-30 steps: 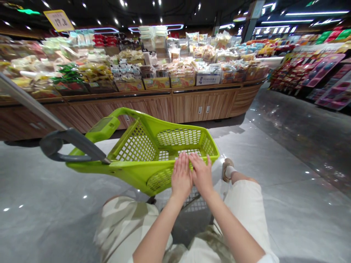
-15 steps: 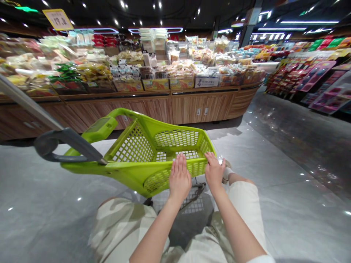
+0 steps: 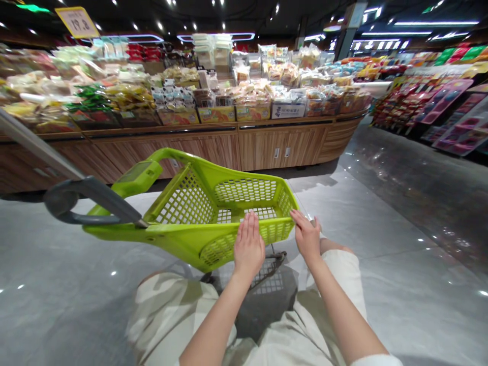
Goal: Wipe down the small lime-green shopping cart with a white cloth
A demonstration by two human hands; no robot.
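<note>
A lime-green plastic shopping cart basket [image 3: 217, 213] with a latticed wall stands in front of me, and no goods show inside it. My left hand [image 3: 249, 249] lies over its near rim, fingers together and reaching into the basket. Farther right on that rim, my right hand [image 3: 307, 236] rests with its fingers angled over the corner. The cart's long grey handle [image 3: 86, 200] runs off to the upper left, away from both hands. Beneath the basket is a wire lower rack [image 3: 270, 274], partly hidden by my arms.
A wood-fronted display counter [image 3: 282, 147] stacked with packaged foods stands ahead. Pink-and-red merchandise racks [image 3: 453, 107] line the right side. A yellow price sign [image 3: 78, 23] hangs at top left. Polished grey floor [image 3: 400, 244] surrounds the cart.
My right hand has slid rightward along the rim, away from my left hand. The shoe beside the cart is now out of sight.
</note>
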